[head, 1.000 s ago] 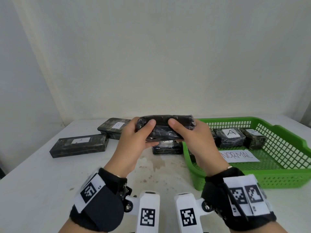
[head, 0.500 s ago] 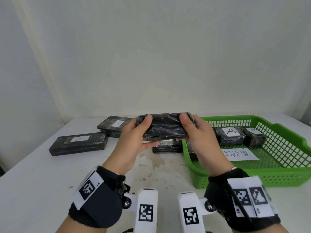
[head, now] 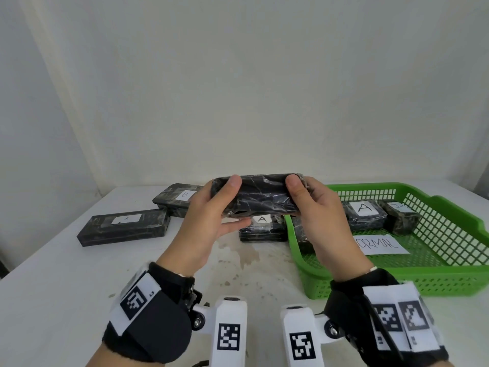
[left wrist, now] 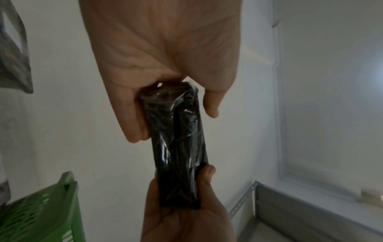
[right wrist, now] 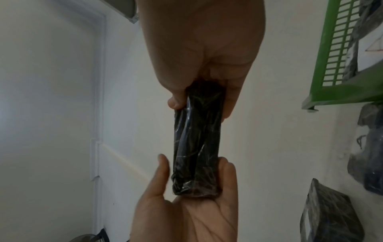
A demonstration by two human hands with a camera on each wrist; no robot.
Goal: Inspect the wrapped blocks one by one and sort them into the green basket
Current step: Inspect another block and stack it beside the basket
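I hold a black wrapped block (head: pixel 262 196) level above the table, one end in each hand. My left hand (head: pixel 211 215) grips its left end with the thumb on the near face, and my right hand (head: pixel 317 213) grips its right end the same way. Both wrist views show the wrapped block (left wrist: pixel 178 147) (right wrist: pixel 196 140) pinched between thumb and fingers at each end. The green basket (head: pixel 449 279) stands to the right, holding blocks labelled A (head: pixel 363 214) and a paper reading NORMAL (head: pixel 381 245).
On the white table (head: pixel 66 287) lie a long block labelled A (head: pixel 124 229) at the left, a block labelled B (head: pixel 177 198) behind it, and another A block (head: pixel 262 227) under my hands beside the basket. A wall rises behind the table.
Both hands have turned the block, so its broad dark face tilts more towards me, and my thumbs have slid up to its top edge.
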